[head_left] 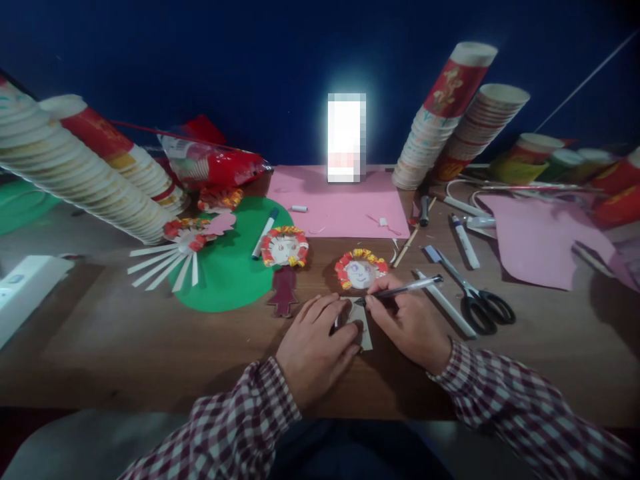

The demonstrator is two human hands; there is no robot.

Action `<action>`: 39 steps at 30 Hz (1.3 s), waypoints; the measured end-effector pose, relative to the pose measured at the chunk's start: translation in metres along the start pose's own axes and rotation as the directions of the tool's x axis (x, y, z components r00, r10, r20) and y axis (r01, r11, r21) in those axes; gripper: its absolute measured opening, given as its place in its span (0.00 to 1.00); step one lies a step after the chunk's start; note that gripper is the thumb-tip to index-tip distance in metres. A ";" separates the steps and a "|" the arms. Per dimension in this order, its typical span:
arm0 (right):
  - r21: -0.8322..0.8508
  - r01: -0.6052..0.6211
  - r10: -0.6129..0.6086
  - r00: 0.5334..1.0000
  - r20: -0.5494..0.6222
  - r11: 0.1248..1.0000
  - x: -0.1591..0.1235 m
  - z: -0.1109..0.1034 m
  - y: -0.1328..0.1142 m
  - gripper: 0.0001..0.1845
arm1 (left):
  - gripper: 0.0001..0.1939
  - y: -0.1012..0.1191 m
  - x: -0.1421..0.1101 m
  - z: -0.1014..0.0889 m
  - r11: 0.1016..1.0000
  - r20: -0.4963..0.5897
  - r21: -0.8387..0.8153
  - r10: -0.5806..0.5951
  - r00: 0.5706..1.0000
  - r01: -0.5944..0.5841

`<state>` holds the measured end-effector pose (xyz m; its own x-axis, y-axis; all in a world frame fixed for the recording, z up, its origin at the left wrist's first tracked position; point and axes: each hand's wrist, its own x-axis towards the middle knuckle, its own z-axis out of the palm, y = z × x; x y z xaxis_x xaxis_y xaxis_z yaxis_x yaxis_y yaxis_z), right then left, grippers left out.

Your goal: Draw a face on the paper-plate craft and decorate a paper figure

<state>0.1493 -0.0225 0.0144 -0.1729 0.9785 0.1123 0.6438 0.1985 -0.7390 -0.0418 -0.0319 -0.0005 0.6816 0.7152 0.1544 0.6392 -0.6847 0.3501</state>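
My left hand (315, 343) lies flat on a small pale paper piece (364, 333) at the front of the wooden table, its fingers spread and pressing the piece down. My right hand (413, 323) pinches a silver pen (405, 288), whose tip touches the top of that paper. Just behind the pen lies a round paper face (360, 270) with a red and yellow curled rim. A second such face (285, 248) with a dark red paper body (283, 293) lies to the left.
A green paper disc (225, 273) and white paper strips (160, 267) lie at left, a pink sheet (340, 203) behind. Black-handled scissors (475, 297) and markers (465, 241) lie at right. Leaning stacks of paper cups (85, 173) (450, 113) flank a bright lit screen (347, 137).
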 end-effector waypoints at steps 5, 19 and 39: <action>-0.013 0.024 -0.023 1.000 0.007 1.000 0.001 -0.001 -0.001 0.03 | 0.11 0.000 0.000 0.000 1.000 0.000 -0.001 0.003 1.000 -0.003; -0.011 0.032 -0.031 0.999 0.032 0.999 0.002 -0.002 -0.001 0.04 | 0.10 0.000 0.000 0.001 1.000 0.013 0.002 -0.008 1.000 0.008; 0.012 0.010 -0.010 1.000 -0.008 1.000 0.000 -0.003 0.001 0.04 | 0.10 0.001 0.000 0.002 1.000 -0.007 -0.003 -0.006 1.000 0.006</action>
<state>0.1525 -0.0224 0.0159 -0.1732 0.9769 0.1249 0.6329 0.2075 -0.7459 -0.0406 -0.0327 -0.0021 0.6756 0.7200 0.1585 0.6419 -0.6803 0.3538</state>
